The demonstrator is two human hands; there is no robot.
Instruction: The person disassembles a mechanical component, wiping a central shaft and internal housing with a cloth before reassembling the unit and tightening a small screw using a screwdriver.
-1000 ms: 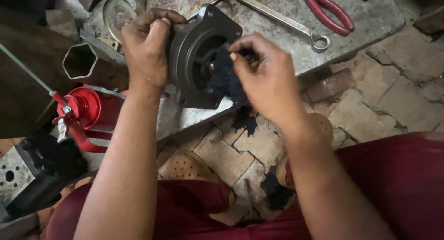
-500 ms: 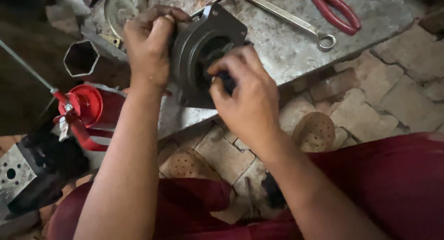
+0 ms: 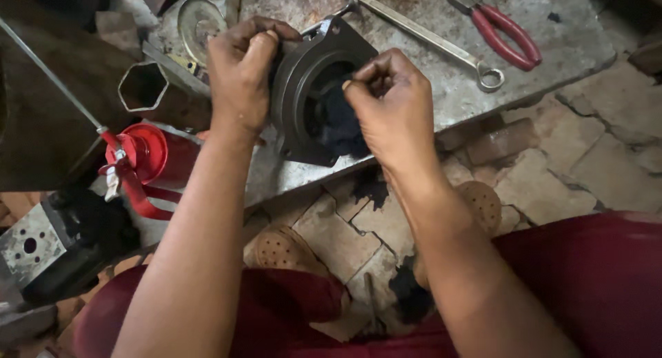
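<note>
My left hand (image 3: 240, 75) grips the upper left rim of a dark round metal housing (image 3: 300, 96) with a square flange, held tilted on edge at the near edge of a grey slab (image 3: 441, 89). My right hand (image 3: 393, 110) pinches a dark blue rag (image 3: 341, 127) and presses it into the housing's round opening. A loose end of the rag hangs below the hand.
A long spanner (image 3: 427, 37) and red-handled pliers (image 3: 500, 31) lie on the slab behind the housing. A red oil can (image 3: 148, 158) with a thin spout, a hexagonal tube (image 3: 145, 89), a round metal disc (image 3: 200, 20) and a machined metal block (image 3: 31, 248) sit at the left. Paving stones and tan shoes lie below.
My right hand has moved the rag inside the housing's opening, shifting up and back toward the right rim. The left hand keeps its hold on the housing.
</note>
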